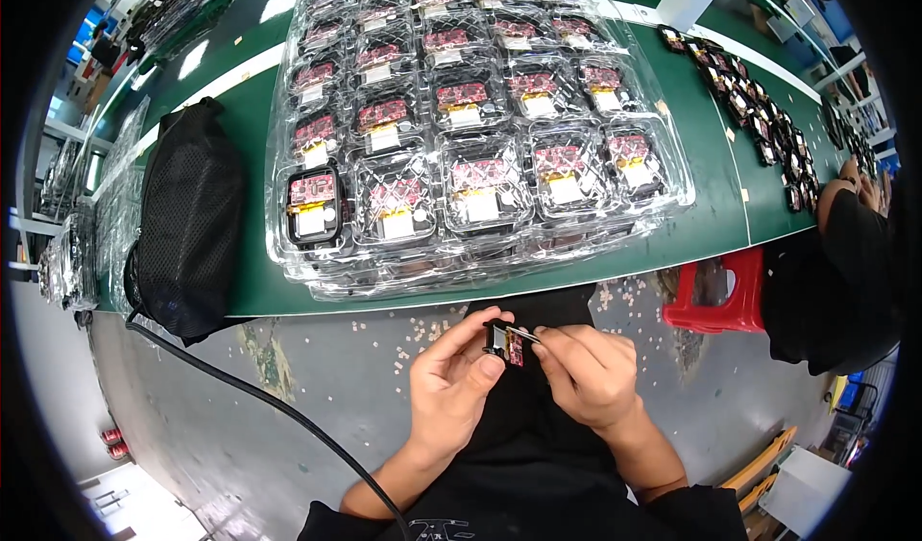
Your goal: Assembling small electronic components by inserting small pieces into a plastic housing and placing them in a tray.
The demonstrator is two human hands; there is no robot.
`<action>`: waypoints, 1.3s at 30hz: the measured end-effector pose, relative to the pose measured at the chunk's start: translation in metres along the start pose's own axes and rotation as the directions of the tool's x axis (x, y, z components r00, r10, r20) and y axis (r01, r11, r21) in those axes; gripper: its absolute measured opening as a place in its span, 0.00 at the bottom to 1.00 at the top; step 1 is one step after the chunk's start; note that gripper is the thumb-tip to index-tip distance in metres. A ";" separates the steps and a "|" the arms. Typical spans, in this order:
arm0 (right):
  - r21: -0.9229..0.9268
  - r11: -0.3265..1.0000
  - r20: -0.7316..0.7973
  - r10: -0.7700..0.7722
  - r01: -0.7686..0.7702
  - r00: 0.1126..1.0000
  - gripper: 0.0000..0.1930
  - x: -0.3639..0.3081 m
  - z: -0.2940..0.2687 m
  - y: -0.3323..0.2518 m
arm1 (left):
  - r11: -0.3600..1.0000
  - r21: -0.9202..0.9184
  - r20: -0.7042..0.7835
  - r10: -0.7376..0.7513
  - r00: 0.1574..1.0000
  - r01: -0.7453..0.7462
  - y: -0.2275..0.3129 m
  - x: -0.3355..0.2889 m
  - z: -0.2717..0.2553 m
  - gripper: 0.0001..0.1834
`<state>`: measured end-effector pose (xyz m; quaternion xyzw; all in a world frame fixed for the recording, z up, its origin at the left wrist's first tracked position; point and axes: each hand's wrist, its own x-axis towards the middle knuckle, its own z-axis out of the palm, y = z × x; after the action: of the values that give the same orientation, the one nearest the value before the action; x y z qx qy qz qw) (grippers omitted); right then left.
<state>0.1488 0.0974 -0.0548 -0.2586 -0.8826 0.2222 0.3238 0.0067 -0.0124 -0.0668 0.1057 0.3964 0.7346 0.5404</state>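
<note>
My left hand (pixel 451 378) pinches a small black device case (pixel 493 341) between thumb and fingertips, above my lap. Out of the case's right side hangs a red circuit board (pixel 516 351) with a yellow strip. My right hand (pixel 593 373) is closed on a pair of metal tweezers (pixel 523 334), whose tip reaches the upper edge of the case. Exactly what the tip touches is too small to make out. Beyond my hands, a stack of clear plastic trays (pixel 403 267) holds rows of similar cases with red boards. One case (pixel 313 205) sits uncovered at the near left corner.
A black mesh bag (pixel 192 214) lies left on the green table (pixel 259 296), near a black cable (pixel 279 402). More black units (pixel 749 99) line the table's right. A co-worker's arm (pixel 845 195) and a red stool (pixel 715 296) are at right. Small scraps litter the floor.
</note>
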 end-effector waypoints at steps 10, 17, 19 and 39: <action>0.040 0.999 0.125 0.018 -0.023 0.992 0.11 0.008 -0.014 -0.002 | 0.999 0.047 0.010 0.019 1.000 -0.020 0.000 -0.003 -0.006 0.29; 0.101 0.995 0.094 -0.029 0.020 0.995 0.11 0.010 -0.028 0.005 | 0.988 0.071 0.060 0.133 0.989 -0.137 0.009 -0.006 -0.001 0.29; 0.041 0.999 -0.144 0.013 -0.008 0.990 0.08 0.008 -0.039 0.012 | 0.924 0.163 0.215 0.309 0.926 -0.346 0.018 -0.005 0.002 0.30; -0.463 0.540 -0.478 0.516 -0.703 0.711 0.24 0.106 -0.118 0.160 | -0.368 0.839 0.543 0.619 0.567 -0.401 0.114 0.049 0.063 0.11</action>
<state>0.2104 0.3103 -0.0150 -0.6718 -0.6989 -0.0186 0.2446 -0.0570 0.0482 0.0409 0.5542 0.7208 0.3919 -0.1404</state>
